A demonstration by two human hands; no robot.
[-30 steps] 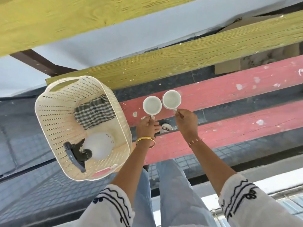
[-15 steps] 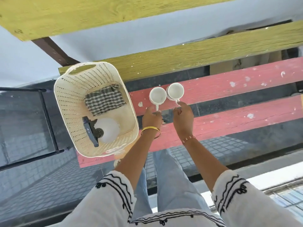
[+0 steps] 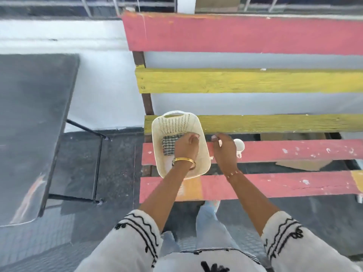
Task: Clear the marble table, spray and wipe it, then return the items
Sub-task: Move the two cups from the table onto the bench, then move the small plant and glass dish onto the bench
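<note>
A cream perforated basket (image 3: 172,119) stands on the left end of the slatted bench. A green checked cloth (image 3: 168,144) lies inside it. My left hand (image 3: 186,146) is down in the basket just right of the cloth, fingers loosely bent, with nothing visibly held. My arm hides the rest of the basket's contents. My right hand (image 3: 225,149) hovers over the red slat right of the basket, fingers relaxed and empty. One white cup (image 3: 239,145) stands on that slat beside my right hand. The dark marble table (image 3: 29,134) is at the left.
The bench has red slats (image 3: 294,152) and yellow slats (image 3: 275,123) with gaps between them. Black metal table legs (image 3: 97,165) stand between table and bench. A white wall and a railing run along the back. My legs are close to the bench's front.
The view swung round, with the table now at the left. Both hands let go of the cups. My left hand moved into the basket and my right hand lifted beside it.
</note>
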